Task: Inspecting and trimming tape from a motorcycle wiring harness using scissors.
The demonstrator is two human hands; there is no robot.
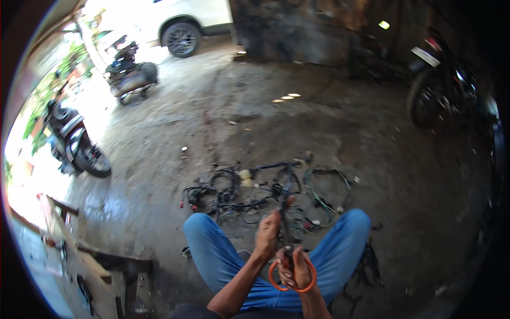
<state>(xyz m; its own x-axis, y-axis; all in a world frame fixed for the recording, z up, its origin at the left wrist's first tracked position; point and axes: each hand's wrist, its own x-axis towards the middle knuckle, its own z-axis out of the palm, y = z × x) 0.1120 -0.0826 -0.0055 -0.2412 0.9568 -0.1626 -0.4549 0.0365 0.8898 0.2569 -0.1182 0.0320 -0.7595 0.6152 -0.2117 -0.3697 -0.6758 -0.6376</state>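
My right hand [295,268] is closed round a pair of scissors with orange ring handles [312,276]. Their dark blades point up and away from me. Just left of the blades, my left hand [267,234] is closed on a dark wiring harness [287,187], which runs up from the fingers toward the floor. The spot where blades and wires come together is blurred, so I cannot tell whether they touch. Beyond my knees, more tangled black wire bundles [226,183] lie on the floor, with a loop of greenish wires [348,186] and pale connectors [245,174].
My jeans-clad knees [204,228] frame the work. A wooden bench frame [95,260] stands at the lower left. Motorcycles stand at the left [79,143] and right [433,90]. An air compressor [133,74] and a white car [207,16] are farther back. Dark scraps [372,263] lie by my right leg.
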